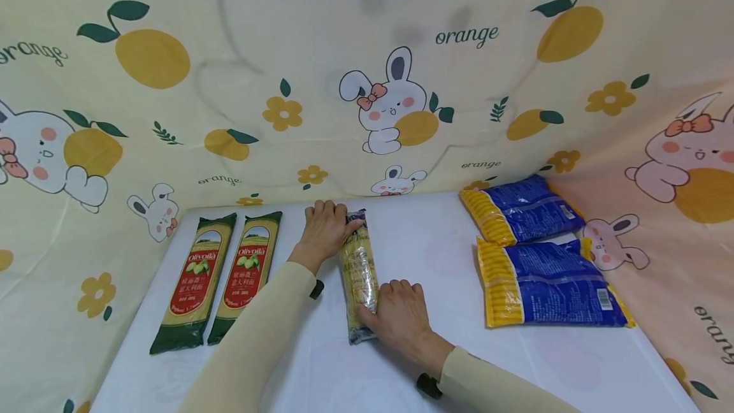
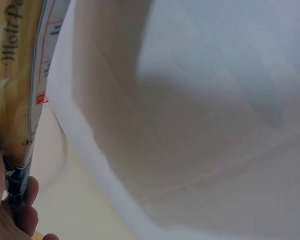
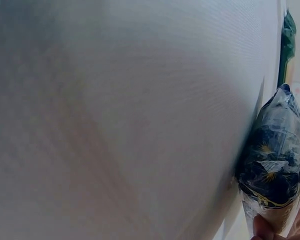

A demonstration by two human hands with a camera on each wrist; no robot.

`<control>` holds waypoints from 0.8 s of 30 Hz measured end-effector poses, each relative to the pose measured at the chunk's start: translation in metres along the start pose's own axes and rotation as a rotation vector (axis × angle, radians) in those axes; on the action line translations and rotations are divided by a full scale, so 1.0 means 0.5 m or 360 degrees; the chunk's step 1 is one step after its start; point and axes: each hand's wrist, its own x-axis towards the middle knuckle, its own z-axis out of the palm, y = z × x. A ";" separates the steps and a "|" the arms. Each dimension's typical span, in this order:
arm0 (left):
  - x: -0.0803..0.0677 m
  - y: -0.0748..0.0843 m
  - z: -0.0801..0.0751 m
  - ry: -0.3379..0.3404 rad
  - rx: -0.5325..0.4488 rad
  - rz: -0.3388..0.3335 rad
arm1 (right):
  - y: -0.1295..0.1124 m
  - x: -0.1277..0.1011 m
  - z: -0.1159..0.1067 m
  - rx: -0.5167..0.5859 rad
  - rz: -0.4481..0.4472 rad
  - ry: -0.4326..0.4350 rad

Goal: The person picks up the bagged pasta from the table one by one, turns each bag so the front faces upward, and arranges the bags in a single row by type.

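Tabletop: both hands gripping spaghetti packet (image 1: 358, 273).

A long clear plastic packet of spaghetti (image 1: 358, 273) lies on the white worktop (image 1: 424, 247), the left hand (image 1: 324, 229) at its far end and the right hand (image 1: 401, 317) at its near end. Left of the left hand, two green-and-red spaghetti packets (image 1: 220, 276) lie side by side. Well to the right of the right hand, two blue-and-yellow pasta bags (image 1: 533, 253) lie one behind the other.
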 end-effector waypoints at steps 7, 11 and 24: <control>0.000 0.006 -0.005 -0.0004 0.0013 0.0024 | -0.014 0.012 -0.002 0.0129 0.0071 -0.0185; -0.012 0.016 -0.008 -0.0010 0.0063 0.0012 | -0.018 0.013 -0.014 0.0190 0.0062 -0.0268; -0.146 0.109 -0.002 0.0310 0.0060 0.0129 | 0.028 -0.027 -0.031 0.0105 -0.0212 0.0127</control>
